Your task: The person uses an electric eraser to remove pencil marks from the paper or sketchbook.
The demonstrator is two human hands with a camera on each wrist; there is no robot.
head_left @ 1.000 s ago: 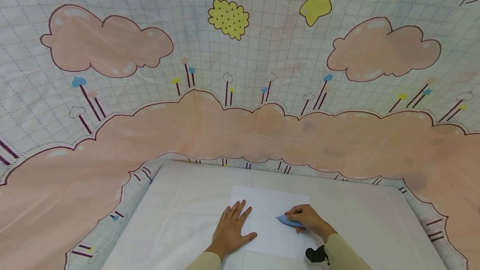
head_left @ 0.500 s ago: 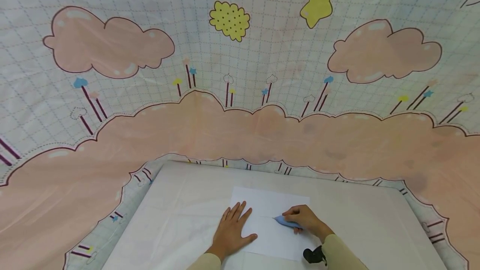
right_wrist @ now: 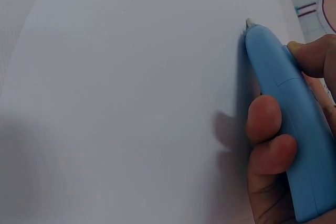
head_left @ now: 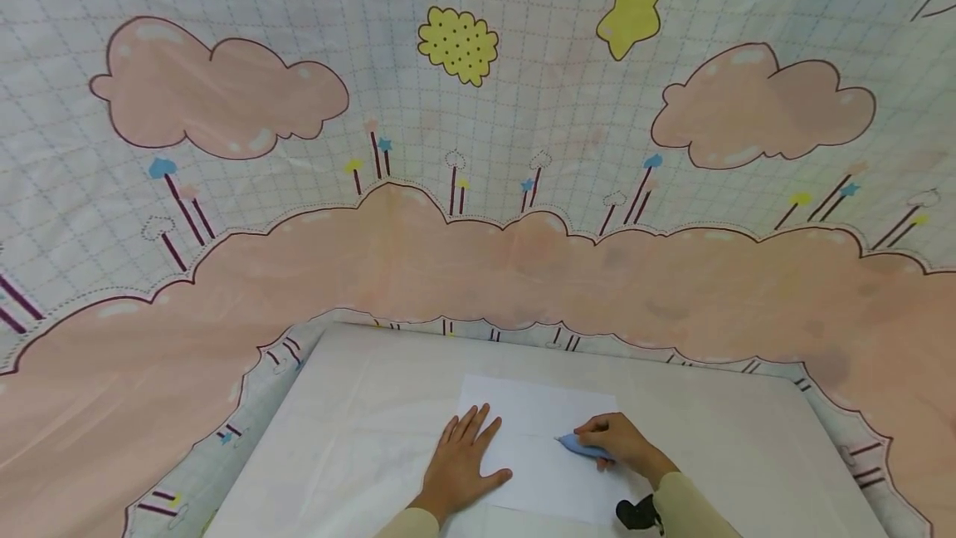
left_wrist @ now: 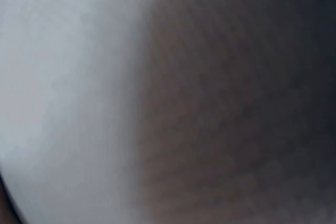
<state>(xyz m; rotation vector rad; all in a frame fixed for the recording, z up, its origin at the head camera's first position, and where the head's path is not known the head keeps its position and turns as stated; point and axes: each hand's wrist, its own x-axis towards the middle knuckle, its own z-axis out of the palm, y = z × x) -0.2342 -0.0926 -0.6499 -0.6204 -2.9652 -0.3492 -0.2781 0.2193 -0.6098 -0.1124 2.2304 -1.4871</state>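
Observation:
A sheet of white paper [head_left: 538, 397] lies on the white-covered table. On its left side my left hand [head_left: 463, 459] rests flat, fingers spread. My right hand [head_left: 616, 438] grips a thick, blue, pen-shaped tool [right_wrist: 299, 119], its exact kind unclear. In the right wrist view the tool's small grey tip [right_wrist: 250, 23] is at the sheet, with one digit on the upper side of the body and fingers curled around the lower side. A faint line on the paper runs near the tip. The left wrist view is too blurred to make out the hand.
White cloth [head_left: 358, 405] covers the table [head_left: 709, 422]. Behind it hangs a backdrop [head_left: 523, 272] printed with clouds and stars. A black object [head_left: 636, 513] sits by the right sleeve.
My right hand with the blue tool shifted slightly left, then back right over the paper. The left hand has stayed in place.

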